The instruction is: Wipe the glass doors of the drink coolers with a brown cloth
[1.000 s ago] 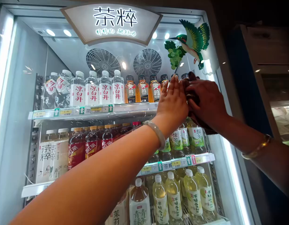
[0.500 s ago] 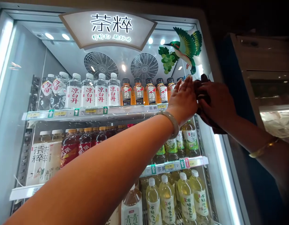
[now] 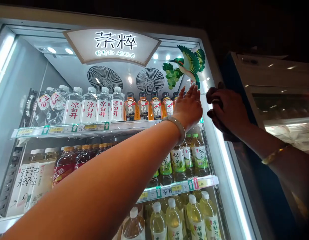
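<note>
My left hand [image 3: 188, 108], with a pale bangle at its wrist, is stretched out flat with fingers extended at the glass front of a lit drinks cooler. It lies just below a kingfisher picture [image 3: 188, 65] and covers part of the top row of bottles. To its right, my right hand [image 3: 228, 105], in shadow and with a gold bracelet, has its fingers curled around a bunched dark cloth [image 3: 216, 121] by the cooler's right frame. Part of the cloth hangs beneath the palm. Amber drink bottles [image 3: 156, 106] stand behind the glass, left of my left hand.
An illuminated fan-shaped sign [image 3: 114, 48] tops the cooler. Water bottles [image 3: 89, 106] fill the upper shelf's left side; green tea bottles [image 3: 178, 158] and pale yellow drinks [image 3: 194, 213] stand lower. A second refrigerated case [image 3: 279, 100] is at the right.
The view has shifted, so the cooler sits lower and slightly left. My hands have drawn a little apart; the cloth now shows less and hangs closer to my right hand.
</note>
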Demonstrator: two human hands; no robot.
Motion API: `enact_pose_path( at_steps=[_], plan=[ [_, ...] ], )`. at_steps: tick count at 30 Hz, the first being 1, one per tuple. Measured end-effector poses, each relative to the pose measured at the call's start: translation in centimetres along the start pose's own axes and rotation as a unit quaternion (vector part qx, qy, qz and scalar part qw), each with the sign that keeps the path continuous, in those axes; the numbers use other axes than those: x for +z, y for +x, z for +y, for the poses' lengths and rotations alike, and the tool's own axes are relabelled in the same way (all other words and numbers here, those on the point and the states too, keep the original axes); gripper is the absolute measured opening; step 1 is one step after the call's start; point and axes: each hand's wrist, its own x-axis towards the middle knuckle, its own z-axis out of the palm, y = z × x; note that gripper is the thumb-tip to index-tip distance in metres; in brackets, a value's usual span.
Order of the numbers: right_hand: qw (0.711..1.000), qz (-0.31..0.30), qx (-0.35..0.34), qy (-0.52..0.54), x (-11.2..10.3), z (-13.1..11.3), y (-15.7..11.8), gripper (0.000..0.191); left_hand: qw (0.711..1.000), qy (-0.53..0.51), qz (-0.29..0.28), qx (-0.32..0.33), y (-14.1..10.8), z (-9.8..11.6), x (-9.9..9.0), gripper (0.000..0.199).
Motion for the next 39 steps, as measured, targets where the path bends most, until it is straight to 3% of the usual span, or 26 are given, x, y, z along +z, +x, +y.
enact_pose_path(
  at_steps=[3,7,9,13,16,20,23,28,31,34,36,39],
  plan=[
    [0.999,0.014,0.039,-0.012,0.3,-1.0,0.8,0.031,1.0,0.0,0.01,-0.001,0.6,-1.4,-0.5,0.067],
    [0.997,-0.03,-0.069,0.019,0.9,-4.4,0.9,0.033,1.0,0.013,0.013,-0.019,0.3,-3.2,-1.0,0.066],
    [0.995,-0.033,-0.094,0.028,1.3,-4.6,2.2,0.034,1.0,0.021,0.011,-0.016,0.1,-3.9,-1.2,0.066],
    [1.0,0.0,0.017,0.02,1.8,-2.3,5.4,0.031,1.0,0.018,0.016,-0.02,-0.3,-5.1,-1.5,0.065],
    [0.997,0.016,0.072,0.005,2.0,-2.4,5.5,0.03,0.999,0.017,0.031,-0.025,-0.4,-5.8,-1.6,0.065],
    [0.998,-0.02,-0.04,0.042,2.5,-6.0,4.8,0.027,0.999,0.024,0.04,-0.021,-0.4,-6.3,-1.6,0.064],
    [0.993,-0.044,-0.095,0.052,2.9,-6.6,6.7,0.027,0.998,0.034,0.039,-0.024,-0.3,-6.7,-1.7,0.064],
    [1.0,0.0,0.026,0.008,2.7,-3.6,9.4,0.026,0.998,0.035,0.035,-0.033,-0.2,-7.9,-2.5,0.065],
    [0.999,0.013,0.047,-0.013,3.0,-4.6,8.4,0.026,0.997,0.029,0.042,-0.065,0.2,-9.1,-2.9,0.065],
    [0.999,0.001,-0.032,0.002,4.1,-7.6,8.1,0.028,0.995,0.023,0.055,-0.078,1.0,-10.5,-3.0,0.065],
    [0.994,-0.008,-0.109,0.02,4.9,-8.7,9.4,0.028,0.995,0.021,0.064,-0.077,1.7,-11.3,-3.1,0.065],
    [0.991,-0.027,-0.125,0.035,5.3,-7.9,12.4,0.029,0.993,0.011,0.074,-0.094,2.4,-12.1,-3.1,0.064]
  ],
)
